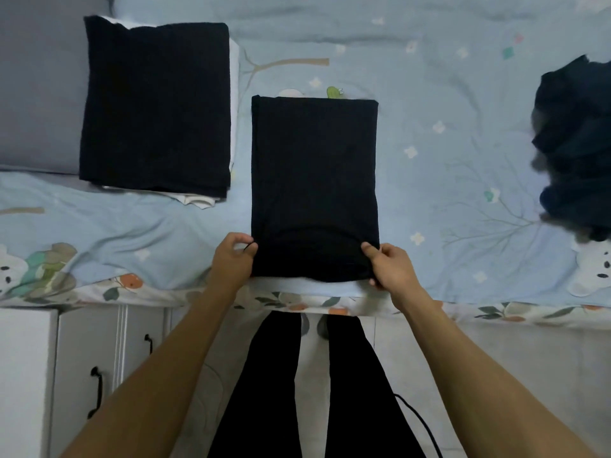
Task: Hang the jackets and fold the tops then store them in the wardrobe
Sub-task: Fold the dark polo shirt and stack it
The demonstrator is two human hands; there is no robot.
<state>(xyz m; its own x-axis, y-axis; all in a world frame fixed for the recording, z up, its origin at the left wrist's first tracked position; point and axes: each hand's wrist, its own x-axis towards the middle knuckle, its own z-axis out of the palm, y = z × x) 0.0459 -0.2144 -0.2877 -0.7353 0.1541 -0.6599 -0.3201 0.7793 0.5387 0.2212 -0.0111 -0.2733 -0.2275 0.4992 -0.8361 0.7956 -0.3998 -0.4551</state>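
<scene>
A black top (314, 180) lies folded into a long rectangle on the pale blue bedspread (429, 160), its near end at the bed's edge. My left hand (233, 257) pinches the near left corner of this top. My right hand (388, 264) pinches its near right corner. To the far left rests a stack of folded tops (155, 107), a black one over a white one. A crumpled dark garment pile (575, 153) sits at the right edge of the bed.
A grey pillow (36, 94) lies at the far left of the bed. Below the bed's left side stands a white cabinet (86, 358) with black handles. My legs in black trousers stand on a pale tiled floor, with a black cable beside them.
</scene>
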